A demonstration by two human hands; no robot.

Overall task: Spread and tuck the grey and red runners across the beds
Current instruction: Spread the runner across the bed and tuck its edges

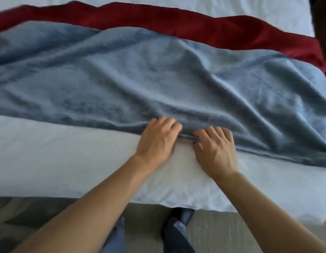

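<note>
While two hands (187, 143) apparently pinch it, one grey runner (140, 84) wrinkles.

Two runners lie across the bed: one grey runner (140, 79) filling the middle, and one red runner (176, 22) beyond it toward twelve o'clock. One bed (49, 161) shows, with its white sheet bare at twelve and again toward six o'clock. Two hands are in view, the left hand (158, 137) and the right hand (216, 147), side by side at the grey runner's near edge. Two legs (176, 232) stand on one floor (222, 230) at six o'clock.
</note>
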